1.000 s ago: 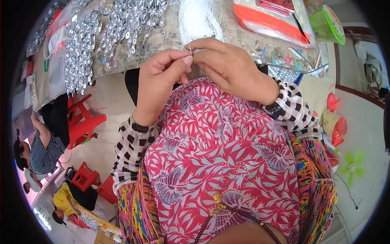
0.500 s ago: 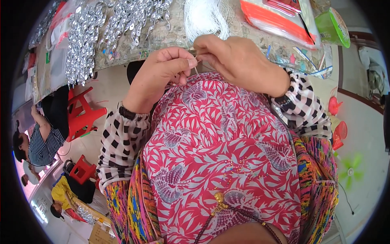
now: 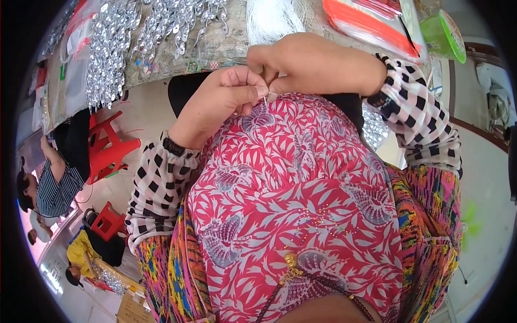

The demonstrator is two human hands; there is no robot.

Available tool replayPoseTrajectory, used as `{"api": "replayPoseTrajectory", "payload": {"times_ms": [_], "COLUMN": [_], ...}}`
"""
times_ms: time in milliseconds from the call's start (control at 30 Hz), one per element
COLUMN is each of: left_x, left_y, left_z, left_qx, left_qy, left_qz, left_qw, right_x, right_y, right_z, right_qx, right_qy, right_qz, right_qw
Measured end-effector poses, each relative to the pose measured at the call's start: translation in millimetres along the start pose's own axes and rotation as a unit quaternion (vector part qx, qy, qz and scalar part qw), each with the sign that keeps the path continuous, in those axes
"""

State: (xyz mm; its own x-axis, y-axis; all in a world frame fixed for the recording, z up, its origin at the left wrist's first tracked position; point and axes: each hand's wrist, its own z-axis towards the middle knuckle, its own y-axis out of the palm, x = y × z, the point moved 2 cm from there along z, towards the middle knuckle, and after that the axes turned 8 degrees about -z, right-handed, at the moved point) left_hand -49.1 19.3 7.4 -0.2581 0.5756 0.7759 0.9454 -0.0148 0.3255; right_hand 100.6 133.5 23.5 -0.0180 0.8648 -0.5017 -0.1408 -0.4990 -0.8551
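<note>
My left hand is closed, thumb and forefinger pinching a thin white thread just past the table's near edge. Right beside it, my right hand bends over with its fingertips pinched at the same thread. Both sets of fingertips meet above my red patterned apron. A short end of the thread shows below the fingers; the rest is hidden by the hands. Beyond my right hand lies a loose bundle of white threads on the table.
Strands of silver sequins hang over the table's left edge. Clear packets with orange-red edges and a green tub lie far right. Red stools stand on the left. Two people sit beyond them.
My right fingertips have come down from the table's edge toward me and now meet my left fingertips at the thread. My right forearm has swung outward. My left hand has shifted slightly right.
</note>
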Motion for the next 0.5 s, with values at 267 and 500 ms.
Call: {"api": "replayPoseTrajectory", "payload": {"times_ms": [267,500], "left_x": [-2.7,-3.2], "left_y": [5.9,-5.1], "left_z": [-10.8,-15.6], "left_qx": [0.144,0.206], "left_qy": [0.248,0.191], "left_qz": [0.184,0.062], "left_qw": [0.94,0.958], "right_x": [-3.4,9.2], "right_y": [33.9,19.7], "right_z": [0.4,-4.0], "right_qx": [0.05,0.268], "right_qy": [0.242,0.271], "right_qz": [0.556,0.53], "right_qw": [0.794,0.758]}}
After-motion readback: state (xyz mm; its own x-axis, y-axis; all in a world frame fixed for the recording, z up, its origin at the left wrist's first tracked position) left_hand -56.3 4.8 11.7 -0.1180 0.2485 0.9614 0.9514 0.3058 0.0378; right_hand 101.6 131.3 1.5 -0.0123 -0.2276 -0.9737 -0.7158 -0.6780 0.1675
